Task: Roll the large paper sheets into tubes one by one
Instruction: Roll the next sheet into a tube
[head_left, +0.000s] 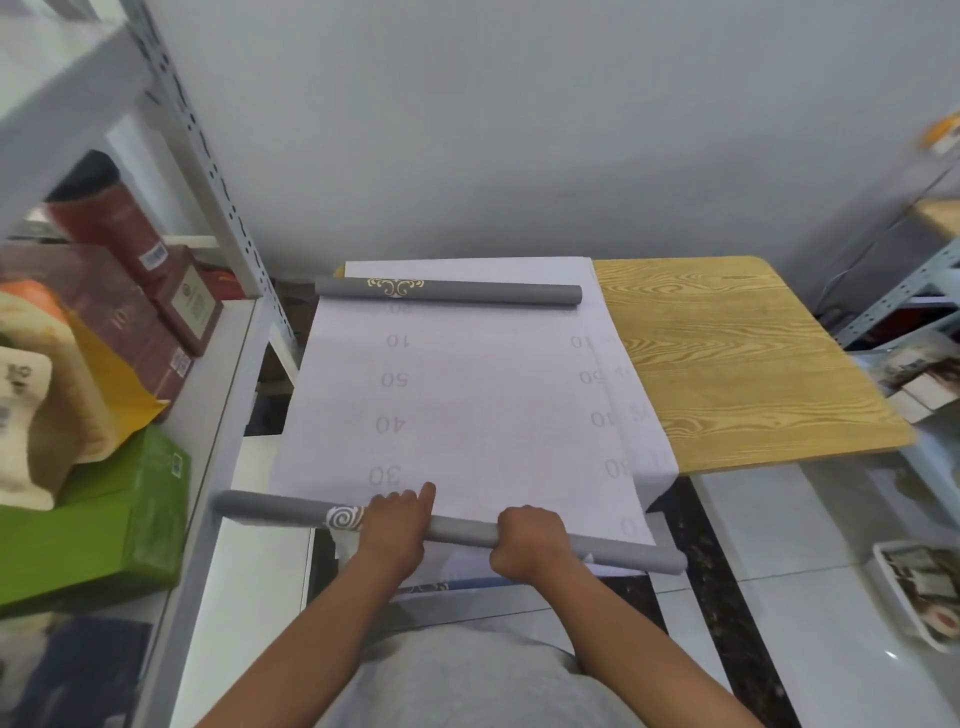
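Both hands grip the near rolled end of the paper sheet (457, 405) at the front edge of the bench (727, 364). The left hand (397, 525) curls over the grey roll (452, 527), index finger extended onto the flat sheet. The right hand (530, 538) closes fully around the roll. A second grey roll (449, 292) lies across the sheet's far end.

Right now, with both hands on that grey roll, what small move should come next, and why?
Probably roll the near grey tube forward, away from the body. The left hand and right hand both grip it at the near edge, and most of the white sheet lies flat, unrolled, up to the far grey tube.
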